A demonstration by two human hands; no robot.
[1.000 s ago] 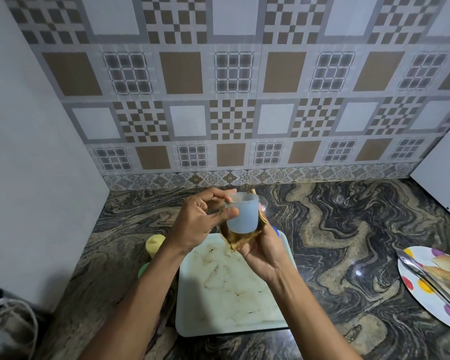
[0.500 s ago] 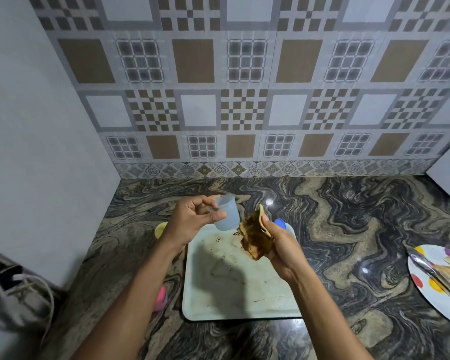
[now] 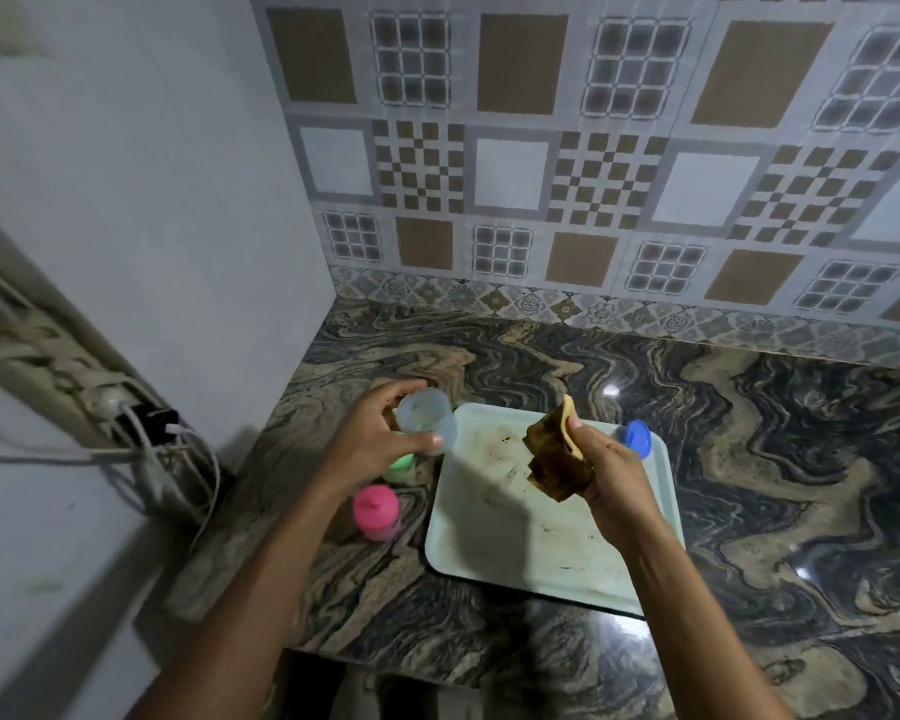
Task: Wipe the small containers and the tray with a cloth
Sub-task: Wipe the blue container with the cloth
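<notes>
Our left grip [image 3: 380, 449] is clamped on the cup [image 3: 427, 423], thumb on the near wall and fingers round the far side. It hangs in the air above the desk [image 3: 749, 459], just off the tray's [image 3: 515, 543] left edge. Our right grip [image 3: 614, 475] is closed on the bunched cloth [image 3: 557, 454], raised over the tray and apart from the cup. With cloth and cup separated, we judge this cup to be finished and on its way down among the others. The green pot [image 3: 404, 467] sits partly hidden under our left wrist, and the pink pot [image 3: 377, 511] stands nearer us, both on the desk beside the tray.

To do this well, we should lower the cup upright onto bare desk, beyond or beside the green pot rather than onto it. That pot is half out of sight and easy to knock. We should hold the cup by its outer wall only, so no fingertip smears the inside we have wiped. The cup looks light, so we let go only once its base is flat.

The cloth is heavily browned, so we should keep it over the tray, well away from the cup's mouth, and turn a cleaner fold outward before the next wipe. The blue pot [image 3: 636, 438] stands at the tray's far right corner, behind our right grip. It probably comes next, and it must leave the streaked tray before that gets wiped.
</notes>
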